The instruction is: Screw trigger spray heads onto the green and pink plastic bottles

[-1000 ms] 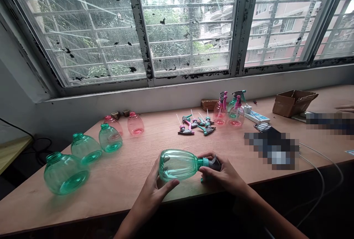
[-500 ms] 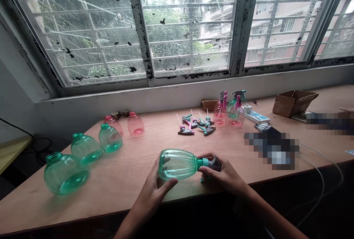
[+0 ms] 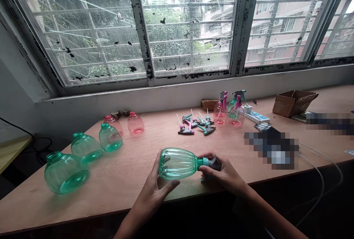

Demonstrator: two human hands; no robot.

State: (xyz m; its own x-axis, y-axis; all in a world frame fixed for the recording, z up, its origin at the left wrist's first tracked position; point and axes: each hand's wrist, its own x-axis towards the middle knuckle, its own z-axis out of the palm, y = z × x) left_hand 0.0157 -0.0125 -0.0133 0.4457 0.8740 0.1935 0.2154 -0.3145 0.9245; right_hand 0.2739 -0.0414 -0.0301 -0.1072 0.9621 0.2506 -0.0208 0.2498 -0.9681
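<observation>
A clear green spray bottle (image 3: 179, 163) lies sideways in the air above the table's front edge, its base to the left and its neck to the right. My left hand (image 3: 162, 187) is wrapped round the base end, thumb along the lower side. At the other end, my right hand (image 3: 221, 174) grips the spray head (image 3: 214, 163), which is dark grey with a teal collar and sits on the bottle's neck. Part of the teal trigger shows below my right fingers. How far the collar is screwed on I cannot tell.
Several open green bottles (image 3: 66, 174) and two pink bottles (image 3: 135, 124) stand at left. Loose spray heads (image 3: 208, 130) lie mid-table. Behind them are bottles with heads fitted (image 3: 220, 113), a power strip (image 3: 257, 116), a phone (image 3: 267, 128) and a cardboard box (image 3: 293, 103).
Almost nothing differs. My left thumb has shifted slightly to the right along the bottle; the bottle and my right hand are nearly where they were.
</observation>
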